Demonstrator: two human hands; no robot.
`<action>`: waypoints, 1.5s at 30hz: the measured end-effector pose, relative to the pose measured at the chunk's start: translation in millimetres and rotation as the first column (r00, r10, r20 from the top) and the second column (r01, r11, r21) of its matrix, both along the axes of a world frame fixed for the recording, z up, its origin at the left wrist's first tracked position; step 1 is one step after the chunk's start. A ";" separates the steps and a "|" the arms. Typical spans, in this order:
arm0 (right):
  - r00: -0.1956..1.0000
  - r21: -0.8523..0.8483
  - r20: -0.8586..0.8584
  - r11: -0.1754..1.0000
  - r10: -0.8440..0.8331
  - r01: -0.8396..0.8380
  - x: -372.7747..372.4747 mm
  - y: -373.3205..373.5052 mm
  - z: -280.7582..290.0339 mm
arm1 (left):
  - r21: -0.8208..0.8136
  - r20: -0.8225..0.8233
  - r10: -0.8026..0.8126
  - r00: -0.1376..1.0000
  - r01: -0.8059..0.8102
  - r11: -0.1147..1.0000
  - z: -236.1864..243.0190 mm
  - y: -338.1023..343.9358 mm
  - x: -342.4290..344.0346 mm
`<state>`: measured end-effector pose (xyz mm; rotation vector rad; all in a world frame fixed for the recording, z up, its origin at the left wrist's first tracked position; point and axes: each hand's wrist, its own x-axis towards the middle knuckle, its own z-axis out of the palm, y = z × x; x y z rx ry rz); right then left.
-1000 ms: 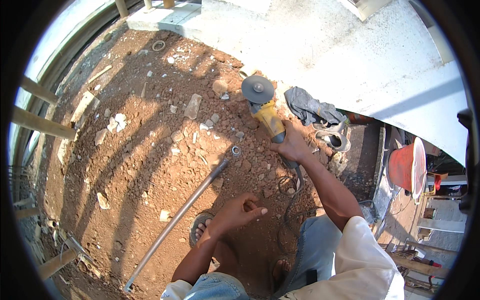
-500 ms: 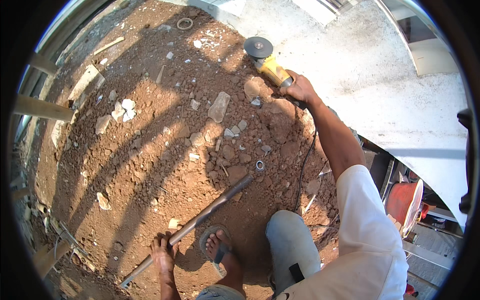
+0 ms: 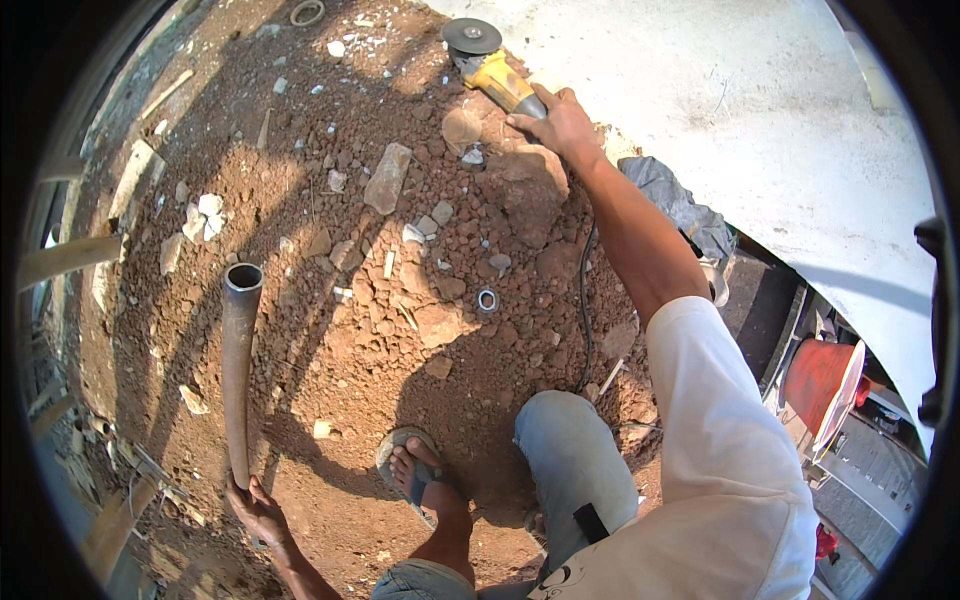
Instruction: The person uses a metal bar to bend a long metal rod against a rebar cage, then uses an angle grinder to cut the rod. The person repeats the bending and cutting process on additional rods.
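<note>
A yellow angle grinder (image 3: 500, 84) with a dark cutting disc (image 3: 471, 36) rests at the far edge of the dirt, beside the white slab. My right hand (image 3: 560, 122) is closed around the rear of its body. At the lower left, my left hand (image 3: 258, 512) grips the near end of a metal pipe (image 3: 240, 370). The pipe is raised, and its open far end faces up toward me. On the soil right of the pipe lies a small cut metal ring (image 3: 487, 300). A black power cord (image 3: 587, 300) runs down from near my right forearm toward my knee.
Reddish rubble with a flat stone (image 3: 388, 178) and a large rock (image 3: 528, 190) covers the ground. At right are a white slab (image 3: 690, 80), a grey plastic sheet (image 3: 672, 200) and a red cable reel (image 3: 818, 385). A wooden post (image 3: 70, 260) juts in from the left.
My left hand has shifted left and swung the pipe from a slant across the dirt to nearly upright in the picture. My right hand still holds the grinder. The whole view has shifted slightly.
</note>
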<state>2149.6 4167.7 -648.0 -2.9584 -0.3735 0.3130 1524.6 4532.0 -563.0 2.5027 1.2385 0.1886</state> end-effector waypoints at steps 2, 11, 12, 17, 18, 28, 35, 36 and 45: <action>0.998 0.056 -0.039 0.997 -0.046 0.048 -4.2 -0.4 11.9 | 0.062 0.093 0.072 0.993 -0.078 0.995 13.5 7.7 10.9; 0.942 0.225 0.335 0.973 -0.022 -0.057 -121.6 -69.4 58.8 | 0.397 0.430 -0.029 0.902 -0.160 0.904 62.9 56.2 -4.4; 0.927 0.172 0.356 0.966 0.120 -0.191 -166.6 -102.8 79.2 | 0.312 0.427 0.061 0.902 -0.210 0.927 73.7 59.9 -10.4; 0.939 -0.019 -0.338 0.998 -0.059 0.055 -465.3 -261.9 204.2 | 0.099 0.437 0.181 0.881 -0.247 0.964 133.6 30.3 -19.7; 0.879 -0.054 -0.451 0.987 -0.157 0.148 -525.3 -279.9 227.9 | -0.028 0.377 0.263 0.888 -0.273 0.962 150.7 22.2 -18.1; 0.202 0.134 -0.756 0.154 -0.623 0.979 -699.7 -253.4 427.6 | -0.478 0.218 0.046 0.975 0.066 0.876 349.3 -71.8 80.1; -0.042 0.025 -0.618 -0.073 -0.785 0.997 -802.7 -265.1 536.1 | -0.660 0.613 -0.023 0.790 0.528 0.534 536.6 -217.7 216.0; -0.046 -0.046 -0.568 -0.024 -0.822 0.999 -818.8 -266.1 534.8 | -0.630 0.651 -0.080 0.755 0.596 0.498 562.9 -247.1 230.1; -0.333 0.031 -0.859 -0.690 -0.388 0.723 -913.8 -418.3 571.4 | -0.613 0.779 -0.341 0.526 0.753 -0.238 704.7 -630.5 198.0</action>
